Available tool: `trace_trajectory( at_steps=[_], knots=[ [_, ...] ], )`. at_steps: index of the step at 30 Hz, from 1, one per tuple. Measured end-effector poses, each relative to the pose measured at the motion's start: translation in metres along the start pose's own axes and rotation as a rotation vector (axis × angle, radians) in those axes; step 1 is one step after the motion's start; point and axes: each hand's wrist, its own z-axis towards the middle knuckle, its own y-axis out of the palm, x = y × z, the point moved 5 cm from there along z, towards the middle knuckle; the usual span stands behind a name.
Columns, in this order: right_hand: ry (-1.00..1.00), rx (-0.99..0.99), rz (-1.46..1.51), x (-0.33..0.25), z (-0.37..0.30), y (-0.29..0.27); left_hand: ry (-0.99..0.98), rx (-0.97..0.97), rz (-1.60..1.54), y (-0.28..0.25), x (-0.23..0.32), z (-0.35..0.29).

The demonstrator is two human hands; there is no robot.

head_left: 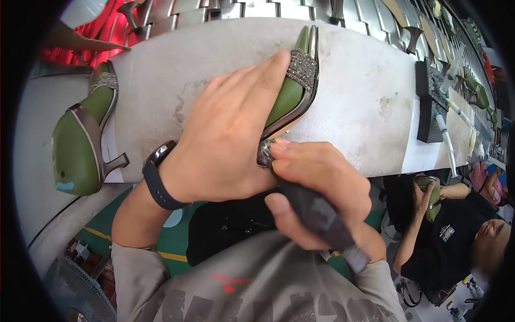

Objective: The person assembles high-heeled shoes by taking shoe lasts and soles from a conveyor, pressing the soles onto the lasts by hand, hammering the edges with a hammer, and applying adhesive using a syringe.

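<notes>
A high-heeled shoe (287,102) on a green last lies over the white worktop, its pointed toe away from me. It has a dark metallic edge and a glittering band across the front. My left hand (228,129), with a dark band on the wrist, is wrapped over the shoe and hides its middle and back. My right hand (324,180) grips a black-bodied hand tool (311,206), its kind unclear, partly blurred. The tool's shiny dark end (264,153) is close beside the shoe's edge, by my left hand; whether they touch I cannot tell.
Another green shoe (80,145) with a heel stands at left. Along the far side runs a slatted metal conveyor (257,9) carrying heels. A black block (429,102) and syringes (446,139) lie at right. A co-worker (456,231) at lower right holds a green shoe. A fan (80,290) stands at lower left.
</notes>
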Motion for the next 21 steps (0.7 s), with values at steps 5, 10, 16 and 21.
trace_trajectory(
  at_steps=[5,10,16,21],
  knots=[
    [-0.005,0.034,-0.043,0.005,-0.002,-0.020,-0.017,-0.104,-0.108,-0.006,-0.024,-0.016],
    [-0.117,-0.018,-0.207,0.000,-0.009,-0.004,-0.013,-0.015,-0.181,-0.009,-0.031,-0.015],
    [-0.172,-0.023,-0.308,-0.010,-0.011,0.016,-0.024,0.014,-0.148,-0.010,-0.027,-0.021],
    [-0.202,0.013,-0.375,-0.013,-0.009,0.021,-0.012,0.035,-0.149,-0.009,-0.030,-0.023]
  ],
)
